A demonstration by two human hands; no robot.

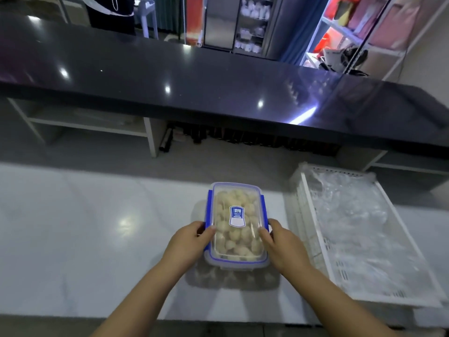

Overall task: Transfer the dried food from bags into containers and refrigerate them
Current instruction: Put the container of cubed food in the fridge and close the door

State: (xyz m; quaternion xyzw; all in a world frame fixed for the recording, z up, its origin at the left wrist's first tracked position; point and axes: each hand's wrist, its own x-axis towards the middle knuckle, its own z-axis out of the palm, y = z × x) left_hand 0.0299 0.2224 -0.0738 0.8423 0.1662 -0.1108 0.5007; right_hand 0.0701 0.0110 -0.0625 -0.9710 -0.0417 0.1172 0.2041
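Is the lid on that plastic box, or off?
On: the clear lid, label on top, covers the container, pale food showing through. Left hand and right hand grip its sides; whether its clips are latched, cannot tell.

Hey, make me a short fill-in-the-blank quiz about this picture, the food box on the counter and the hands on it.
1. The clips on the container are coloured ____.
2. The left hand and the right hand each grip one long ____ of the container.
3. The white crate holding clear plastic bags stands to the ____ of the container.

Missing words: blue; side; right.
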